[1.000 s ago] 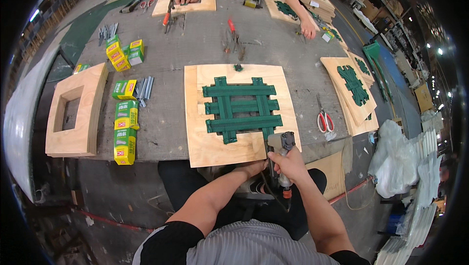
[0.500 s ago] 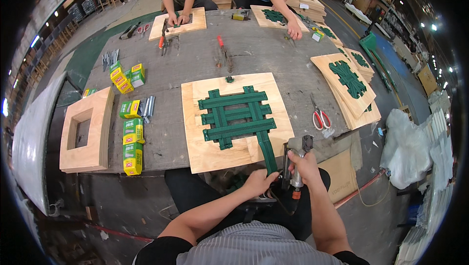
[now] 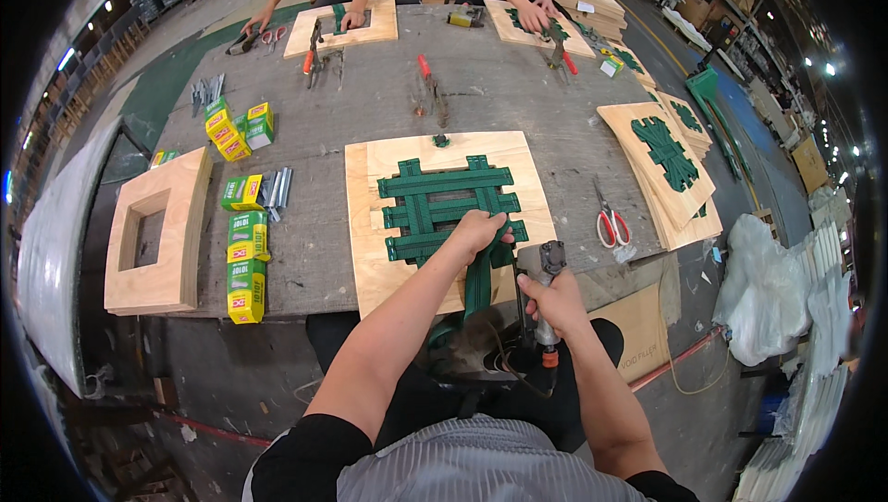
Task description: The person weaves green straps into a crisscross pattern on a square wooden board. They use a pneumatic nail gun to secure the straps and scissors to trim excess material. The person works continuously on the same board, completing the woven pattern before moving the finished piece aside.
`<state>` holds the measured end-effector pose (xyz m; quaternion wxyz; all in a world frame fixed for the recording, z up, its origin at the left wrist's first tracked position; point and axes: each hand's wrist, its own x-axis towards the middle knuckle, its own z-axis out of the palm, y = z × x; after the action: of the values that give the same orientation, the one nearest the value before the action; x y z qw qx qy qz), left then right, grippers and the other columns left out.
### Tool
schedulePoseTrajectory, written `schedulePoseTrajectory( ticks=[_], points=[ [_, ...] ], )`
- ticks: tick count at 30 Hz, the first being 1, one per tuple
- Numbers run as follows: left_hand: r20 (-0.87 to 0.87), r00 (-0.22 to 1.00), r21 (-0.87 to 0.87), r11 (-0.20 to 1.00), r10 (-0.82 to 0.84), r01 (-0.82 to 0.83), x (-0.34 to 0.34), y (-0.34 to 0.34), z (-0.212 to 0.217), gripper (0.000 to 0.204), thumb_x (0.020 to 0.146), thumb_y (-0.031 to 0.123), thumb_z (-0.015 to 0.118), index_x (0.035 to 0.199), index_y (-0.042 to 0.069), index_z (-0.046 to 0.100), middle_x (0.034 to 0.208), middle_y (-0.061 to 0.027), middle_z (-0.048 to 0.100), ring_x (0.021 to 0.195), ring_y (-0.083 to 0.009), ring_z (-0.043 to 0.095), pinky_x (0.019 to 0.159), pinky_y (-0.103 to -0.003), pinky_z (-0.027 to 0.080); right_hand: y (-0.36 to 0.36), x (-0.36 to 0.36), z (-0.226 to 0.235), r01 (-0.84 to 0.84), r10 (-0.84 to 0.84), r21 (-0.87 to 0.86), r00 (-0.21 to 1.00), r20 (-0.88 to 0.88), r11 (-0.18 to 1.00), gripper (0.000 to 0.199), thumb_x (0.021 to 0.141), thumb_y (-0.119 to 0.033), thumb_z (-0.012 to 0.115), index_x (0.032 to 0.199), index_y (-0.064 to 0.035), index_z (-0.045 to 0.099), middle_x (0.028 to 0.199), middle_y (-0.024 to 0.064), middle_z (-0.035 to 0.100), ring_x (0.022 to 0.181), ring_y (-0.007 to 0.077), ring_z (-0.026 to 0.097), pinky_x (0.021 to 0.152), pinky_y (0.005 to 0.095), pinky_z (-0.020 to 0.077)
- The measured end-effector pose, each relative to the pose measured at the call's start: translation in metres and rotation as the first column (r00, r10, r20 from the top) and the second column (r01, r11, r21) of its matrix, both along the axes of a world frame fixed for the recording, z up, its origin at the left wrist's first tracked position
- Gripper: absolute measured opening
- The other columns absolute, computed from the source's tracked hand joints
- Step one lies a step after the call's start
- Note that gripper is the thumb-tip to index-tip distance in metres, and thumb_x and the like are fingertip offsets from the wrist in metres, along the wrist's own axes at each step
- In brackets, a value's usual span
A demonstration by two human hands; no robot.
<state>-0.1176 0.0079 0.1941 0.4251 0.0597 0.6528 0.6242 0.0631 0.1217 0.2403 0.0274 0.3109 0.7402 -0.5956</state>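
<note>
In front of me lies a square plywood board [image 3: 370,294] with green webbing straps [image 3: 444,209] woven across its middle opening. My left hand [image 3: 476,232] pinches a green strap [image 3: 478,282] at the lower right of the weave; the strap's tail hangs down past the board's near edge. A pneumatic staple gun [image 3: 549,261], grey with an orange fitting at its lower end, is gripped in my right hand [image 3: 557,303]. Its head is beside the board's near right corner. A small dark green piece [image 3: 440,141] rests at the board's far edge.
Left are stacked plywood frames [image 3: 180,271] and yellow-green staple boxes [image 3: 246,261]. Red-handled scissors [image 3: 610,227] and stacked webbed boards [image 3: 671,160] are right. Across the table [image 3: 324,160], two people work on boards; another staple gun [image 3: 561,47] stands by the far right one.
My left hand has moved forward from below the board's edge onto the weave, carrying the strap. The staple gun has shifted slightly. Across the table, both people's hands have moved.
</note>
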Motion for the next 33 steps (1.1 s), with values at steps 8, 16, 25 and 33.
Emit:
schedulePoseTrajectory(
  ticks=[8, 16, 25, 33],
  points=[
    [0.102, 0.994, 0.047, 0.998, -0.041, 0.037, -0.005, -0.002, -0.009, 0.038, 0.108, 0.033, 0.052, 0.114, 0.0, 0.07, 0.101, -0.0111, 0.079, 0.094, -0.0172, 0.07, 0.09, -0.033, 0.053, -0.006, -0.003, -0.007, 0.013, -0.012, -0.008, 0.998, 0.065, 1.0, 0.027, 0.091, -0.016, 0.077, 0.106, -0.0012, 0.06, 0.072, 0.0023, 0.061, 0.051, 0.0106, 0.057, 0.045, 0.0279, 0.0451],
    [0.117, 0.993, 0.063, 0.998, -0.028, 0.021, -0.009, -0.004, -0.013, 0.037, 0.109, 0.031, 0.051, 0.112, -0.002, 0.069, 0.101, -0.0125, 0.078, 0.093, -0.0177, 0.07, 0.083, -0.035, 0.056, -0.016, -0.005, -0.006, -0.062, 0.062, 0.002, 0.997, 0.047, 0.998, 0.024, 0.093, -0.013, 0.075, 0.107, -0.0008, 0.06, 0.072, 0.002, 0.06, 0.052, 0.0105, 0.056, 0.046, 0.0284, 0.045],
    [0.096, 0.995, 0.069, 0.997, -0.035, 0.029, -0.009, -0.003, -0.013, 0.036, 0.109, 0.031, 0.051, 0.111, -0.001, 0.069, 0.1, -0.0133, 0.078, 0.092, -0.0186, 0.071, 0.083, -0.037, 0.055, -0.027, -0.006, -0.005, -0.096, 0.096, -0.003, 0.994, 0.051, 0.995, 0.023, 0.093, -0.015, 0.075, 0.106, -0.0013, 0.061, 0.073, 0.0018, 0.062, 0.052, 0.0105, 0.057, 0.047, 0.0283, 0.0468],
    [0.134, 0.991, 0.078, 0.997, -0.004, -0.006, -0.006, -0.001, -0.012, 0.037, 0.108, 0.03, 0.051, 0.11, -0.002, 0.069, 0.1, -0.0133, 0.078, 0.092, -0.0195, 0.072, 0.083, -0.035, 0.056, -0.012, 0.001, -0.009, -0.057, 0.055, -0.164, 0.998, -0.015, 0.985, 0.024, 0.093, -0.015, 0.075, 0.109, -0.003, 0.062, 0.077, 0.0022, 0.063, 0.054, 0.0118, 0.058, 0.047, 0.0289, 0.047]
  ],
)
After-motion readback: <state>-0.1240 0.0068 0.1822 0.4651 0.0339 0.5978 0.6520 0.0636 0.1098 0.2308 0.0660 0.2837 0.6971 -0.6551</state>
